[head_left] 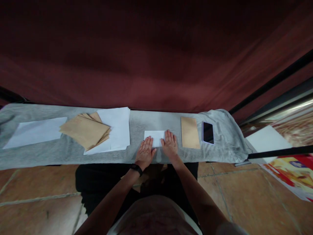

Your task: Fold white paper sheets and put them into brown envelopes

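Folded white paper (154, 137): it is laid flat on the grey cloth (146, 120) that covers the desk, near the front edge and a little right of the middle.
Left hand (145, 152): it is spread flat, palm down, with the fingers stretched out; nothing is grasped. The fingertips are placed on the lower left part of the folded white paper. A dark wristband (136, 168) is worn on this wrist.
Right hand (169, 143): it is also pressed flat and released, with nothing clenched. It is laid on the right end of the folded white paper, so this end is partly hidden under the fingers.
Paper relative to the grip: the sheet is held down under both grips from above, not pinched. Its far left corner is seen uncovered, beyond the left fingertips.
Single brown envelope (190, 132): it is placed just beside the right hand, on its right side, apart from the folded paper.
Smartphone (208, 132): it is laid with the dark screen up, just to the right of the single brown envelope.
Pile of brown envelopes (85, 131): it is fanned out well to the left, partly over a stack of white sheets (118, 125).
Loose white sheet (35, 132): it is seen at the far left end of the cloth.
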`<action>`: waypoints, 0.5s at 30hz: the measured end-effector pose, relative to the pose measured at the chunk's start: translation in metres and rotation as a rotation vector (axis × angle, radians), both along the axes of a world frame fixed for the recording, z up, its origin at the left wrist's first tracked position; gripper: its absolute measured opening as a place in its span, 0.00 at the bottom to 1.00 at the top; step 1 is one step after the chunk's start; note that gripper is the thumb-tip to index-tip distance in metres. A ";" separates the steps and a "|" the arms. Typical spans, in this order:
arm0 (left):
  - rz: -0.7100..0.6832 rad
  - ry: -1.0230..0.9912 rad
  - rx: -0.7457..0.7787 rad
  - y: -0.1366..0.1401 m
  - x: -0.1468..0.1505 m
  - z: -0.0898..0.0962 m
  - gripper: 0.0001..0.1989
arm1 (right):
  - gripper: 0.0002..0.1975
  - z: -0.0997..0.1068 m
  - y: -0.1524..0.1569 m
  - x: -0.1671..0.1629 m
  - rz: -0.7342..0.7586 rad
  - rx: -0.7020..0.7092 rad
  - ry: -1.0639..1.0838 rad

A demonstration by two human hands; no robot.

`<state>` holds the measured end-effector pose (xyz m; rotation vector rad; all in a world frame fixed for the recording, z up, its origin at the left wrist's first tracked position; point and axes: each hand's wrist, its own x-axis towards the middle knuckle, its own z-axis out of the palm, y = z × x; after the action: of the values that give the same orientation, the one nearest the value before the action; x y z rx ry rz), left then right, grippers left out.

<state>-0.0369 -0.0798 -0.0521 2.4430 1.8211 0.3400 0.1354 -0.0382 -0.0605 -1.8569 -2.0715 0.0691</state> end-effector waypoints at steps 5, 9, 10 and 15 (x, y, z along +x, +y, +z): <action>-0.019 0.043 -0.008 -0.001 -0.003 -0.001 0.30 | 0.27 0.007 -0.022 -0.024 0.174 -0.004 0.028; -0.057 0.075 -0.027 -0.001 -0.005 -0.002 0.30 | 0.28 0.007 -0.041 -0.035 0.278 -0.015 0.014; -0.058 0.079 -0.026 0.000 -0.005 -0.001 0.30 | 0.28 0.006 -0.043 -0.034 0.269 -0.012 0.008; -0.043 0.071 -0.005 -0.001 -0.004 0.001 0.30 | 0.30 0.003 -0.044 -0.016 0.251 0.009 -0.018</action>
<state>-0.0413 -0.0812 -0.0512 2.5179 1.7912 0.2486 0.1190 -0.0827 -0.0579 -1.5883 -2.3020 0.1058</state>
